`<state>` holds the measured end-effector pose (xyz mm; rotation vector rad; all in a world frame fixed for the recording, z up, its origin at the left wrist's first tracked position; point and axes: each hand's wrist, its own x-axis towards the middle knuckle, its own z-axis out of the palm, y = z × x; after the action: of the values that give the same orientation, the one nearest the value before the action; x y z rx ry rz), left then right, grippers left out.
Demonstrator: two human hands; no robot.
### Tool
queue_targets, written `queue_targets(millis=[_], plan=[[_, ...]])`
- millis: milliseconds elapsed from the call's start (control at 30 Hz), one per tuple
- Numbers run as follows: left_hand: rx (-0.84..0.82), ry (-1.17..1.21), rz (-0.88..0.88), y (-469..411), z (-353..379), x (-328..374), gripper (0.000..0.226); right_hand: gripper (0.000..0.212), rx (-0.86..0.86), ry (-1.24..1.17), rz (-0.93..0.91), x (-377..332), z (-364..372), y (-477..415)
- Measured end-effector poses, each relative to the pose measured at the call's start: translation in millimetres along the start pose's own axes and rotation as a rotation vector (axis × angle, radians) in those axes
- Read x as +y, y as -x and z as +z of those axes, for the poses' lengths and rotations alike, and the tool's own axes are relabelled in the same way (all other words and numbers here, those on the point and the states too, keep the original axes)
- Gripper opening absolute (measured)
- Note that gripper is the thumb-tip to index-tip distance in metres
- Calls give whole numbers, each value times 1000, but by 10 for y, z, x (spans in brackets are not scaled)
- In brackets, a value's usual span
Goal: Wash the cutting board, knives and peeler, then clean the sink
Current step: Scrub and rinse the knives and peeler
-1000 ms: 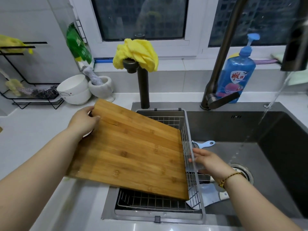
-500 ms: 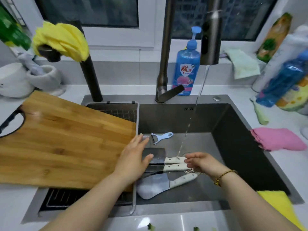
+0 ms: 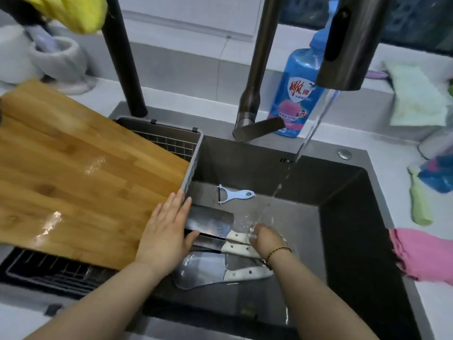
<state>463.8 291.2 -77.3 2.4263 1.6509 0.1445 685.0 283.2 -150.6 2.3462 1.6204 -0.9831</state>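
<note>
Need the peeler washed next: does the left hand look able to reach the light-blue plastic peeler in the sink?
Probably yes. The left hand rests flat on the steel cleaver blade, and the light-blue plastic peeler sits uncovered on bare sink floor beyond its fingertips, nothing between.

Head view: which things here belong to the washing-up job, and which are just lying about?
Job in hand:
cutting board
three knives
peeler
sink
running faucet
soap bottle, probably

Lying about:
yellow cloth
pink cloth
pale green cloth
white mortar
</note>
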Motion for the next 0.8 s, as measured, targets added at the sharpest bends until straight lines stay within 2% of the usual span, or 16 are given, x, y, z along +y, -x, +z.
queue_targets(millis=[67,167,333,433,633,700,800], plan=[[130,-38,49,-43,-19,43,73,39,-24,31,-22,-10,55,-129],[17,-19,3,-46,55,18,74,40,-66,44,-26,23,142,-332],[-36,-94,-59,-49,128,-38,73,42,-111,128,-130,24,202,-496],[-34,-53,-58,-47,153,-44,71,43,-139,204,-187,14,191,-562],[37,8,-36,-63,167,-94,70,56,-260,350,-256,-80,170,-639],[20,43,-50,-71,105,-37,69,57,-265,340,-251,-66,132,-615],[-93,77,-106,-56,48,-2,63,55,-267,273,-229,-19,50,-533]])
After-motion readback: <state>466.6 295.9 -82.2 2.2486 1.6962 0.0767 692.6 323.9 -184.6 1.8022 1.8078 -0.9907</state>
